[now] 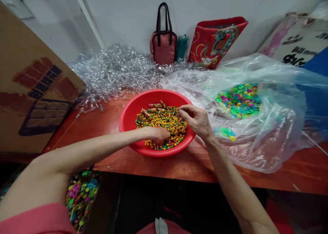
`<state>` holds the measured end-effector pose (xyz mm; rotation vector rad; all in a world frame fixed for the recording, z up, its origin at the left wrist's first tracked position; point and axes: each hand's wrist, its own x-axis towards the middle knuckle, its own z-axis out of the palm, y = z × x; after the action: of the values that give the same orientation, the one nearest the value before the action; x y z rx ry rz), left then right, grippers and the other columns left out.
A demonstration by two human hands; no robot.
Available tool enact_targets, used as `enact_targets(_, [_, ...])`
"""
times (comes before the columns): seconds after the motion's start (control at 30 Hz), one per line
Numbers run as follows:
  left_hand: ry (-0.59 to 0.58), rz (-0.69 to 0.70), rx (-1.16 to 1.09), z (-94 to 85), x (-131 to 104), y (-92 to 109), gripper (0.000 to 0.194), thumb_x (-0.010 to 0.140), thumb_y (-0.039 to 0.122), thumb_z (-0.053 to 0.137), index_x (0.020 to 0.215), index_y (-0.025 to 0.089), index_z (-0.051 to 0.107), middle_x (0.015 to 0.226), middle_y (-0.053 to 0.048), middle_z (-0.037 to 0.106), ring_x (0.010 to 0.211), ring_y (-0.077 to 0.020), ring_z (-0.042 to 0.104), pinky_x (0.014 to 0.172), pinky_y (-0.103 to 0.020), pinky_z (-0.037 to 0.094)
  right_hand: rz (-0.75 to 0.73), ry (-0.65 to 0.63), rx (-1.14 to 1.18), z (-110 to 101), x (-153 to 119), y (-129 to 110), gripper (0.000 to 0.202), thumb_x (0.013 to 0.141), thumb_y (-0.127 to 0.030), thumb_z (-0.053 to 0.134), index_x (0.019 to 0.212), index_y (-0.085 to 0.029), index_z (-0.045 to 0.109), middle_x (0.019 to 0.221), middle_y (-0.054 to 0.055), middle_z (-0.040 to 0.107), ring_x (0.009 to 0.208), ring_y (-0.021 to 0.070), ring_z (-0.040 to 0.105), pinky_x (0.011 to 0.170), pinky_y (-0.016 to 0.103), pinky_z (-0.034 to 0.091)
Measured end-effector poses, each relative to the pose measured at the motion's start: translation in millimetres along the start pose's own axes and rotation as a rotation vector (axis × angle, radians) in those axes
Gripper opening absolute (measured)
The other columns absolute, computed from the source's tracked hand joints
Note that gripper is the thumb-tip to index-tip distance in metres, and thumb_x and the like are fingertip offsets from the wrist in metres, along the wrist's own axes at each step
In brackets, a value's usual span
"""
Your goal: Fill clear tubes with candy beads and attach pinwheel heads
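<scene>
1. Fingers (188,107) of the R hand (196,121) are bending toward the thumb, tips v. close, at the R side of the red plastic bowl (128,114); can't tell if anything's between them.
2. L hand (159,135) is dipping into the multicolour beads (170,119), fingertips buried; can't tell if open, closed or gripping.
3. Beads are covering the bowl's bottom; a few bead-filled tubes (146,112) are lying on top, toward the far side.
4. Progress, est.: those few tubes are looking done; most beads are lying loose, & the clear tube heap (115,70) behind is looking unfilled, so prob. most is left.
5. R of bowl, a clear plastic bag (271,138) is holding coloured plastic pcs (242,102) on the red tabletop (110,124).
6. Further out, a cardboard carton (38,90) is standing L; a pink handbag (164,49) is standing by the wall (123,15).
</scene>
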<state>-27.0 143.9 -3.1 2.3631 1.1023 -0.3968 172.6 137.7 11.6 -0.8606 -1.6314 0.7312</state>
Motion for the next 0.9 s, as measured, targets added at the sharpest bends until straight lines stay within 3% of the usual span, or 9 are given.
enact_targets(0.1, [-0.023,-0.031,-0.132,-6.2,12.0,12.0,0.016,0.069,0.006,0.074,0.062,0.017,0.065,0.061,-0.007,0.067,0.067,-0.0250,0.068,0.068,-0.036,0.057,0.011,0.024,0.015,0.2,-1.0,0.6,0.019,0.094,-0.037,0.070,0.095,-0.020,0.078,0.083,0.002,0.077,0.064,0.0141,0.067,0.063,0.027,0.057])
enact_targets(0.17, [-0.012,-0.045,-0.238,-10.6,13.2,14.7,0.009,0.081,0.012,0.070,0.074,0.016,0.067,0.067,-0.006,0.070,0.065,-0.0216,0.068,0.064,-0.033,0.057,0.027,0.043,0.039,0.1,-1.6,1.3,0.019,0.094,-0.037,0.070,0.095,-0.019,0.078,0.083,0.002,0.076,0.062,0.0132,0.067,0.062,0.027,0.057])
enact_targets(0.27, [0.033,-0.022,-0.711,-17.3,6.6,12.3,0.007,0.092,0.018,0.067,0.098,0.016,0.067,0.085,-0.006,0.075,0.074,-0.0179,0.072,0.068,-0.030,0.060,0.046,0.080,0.072,0.0,-1.8,2.3,0.020,0.093,-0.038,0.071,0.096,-0.019,0.078,0.083,0.002,0.076,0.062,0.0129,0.067,0.062,0.027,0.057])
enact_targets(0.37, [0.092,0.046,-1.284,-24.8,-4.6,6.1,0.027,0.083,0.022,0.083,0.105,0.016,0.068,0.096,-0.006,0.075,0.082,-0.0178,0.073,0.078,-0.036,0.064,0.049,0.104,0.083,0.6,-1.6,2.6,0.021,0.092,-0.039,0.072,0.095,-0.020,0.078,0.082,0.002,0.076,0.063,0.0132,0.067,0.063,0.027,0.058])
enact_targets(0.47, [0.139,0.075,-1.464,-30.8,-15.6,0.7,0.041,0.071,0.019,0.096,0.101,0.016,0.068,0.095,-0.003,0.072,0.081,-0.0173,0.073,0.086,-0.044,0.065,0.056,0.118,0.100,1.6,-1.2,2.6,0.022,0.091,-0.040,0.073,0.095,-0.020,0.078,0.083,0.002,0.077,0.063,0.0134,0.067,0.063,0.027,0.059])
enact_targets(0.6, [0.169,0.070,-1.491,-31.1,-25.6,-2.6,0.046,0.065,0.014,0.098,0.101,0.015,0.070,0.098,-0.004,0.071,0.084,-0.0179,0.072,0.090,-0.048,0.064,0.044,0.120,0.107,1.9,-0.5,2.9,0.020,0.091,-0.039,0.073,0.094,-0.020,0.078,0.083,0.002,0.077,0.063,0.0134,0.068,0.062,0.026,0.058])
enact_targets(0.73, [0.194,0.016,-1.397,-26.0,-30.2,-8.2,0.046,0.063,0.015,0.096,0.103,0.015,0.073,0.096,-0.004,0.072,0.081,-0.0165,0.070,0.084,-0.041,0.063,0.037,0.110,0.102,1.6,-0.5,3.5,0.020,0.091,-0.039,0.072,0.095,-0.020,0.078,0.083,0.001,0.077,0.063,0.0136,0.068,0.062,0.027,0.058])
enact_targets(0.8, [0.181,-0.015,-1.213,-23.1,-29.7,-12.2,0.037,0.068,0.020,0.091,0.099,0.015,0.073,0.087,-0.002,0.071,0.074,-0.0152,0.067,0.075,-0.034,0.059,0.034,0.110,0.102,1.6,-0.8,3.6,0.020,0.092,-0.040,0.072,0.095,-0.020,0.078,0.081,0.001,0.076,0.063,0.0139,0.068,0.062,0.027,0.057])
enact_targets(0.9, [0.185,-0.090,-0.741,-18.9,-21.3,-13.7,0.019,0.071,0.022,0.084,0.073,0.017,0.066,0.064,0.003,0.061,0.061,-0.0138,0.057,0.063,-0.028,0.047,0.035,0.116,0.095,1.7,-1.4,3.0,0.021,0.092,-0.040,0.071,0.095,-0.020,0.077,0.081,0.001,0.076,0.063,0.0140,0.068,0.062,0.027,0.058])
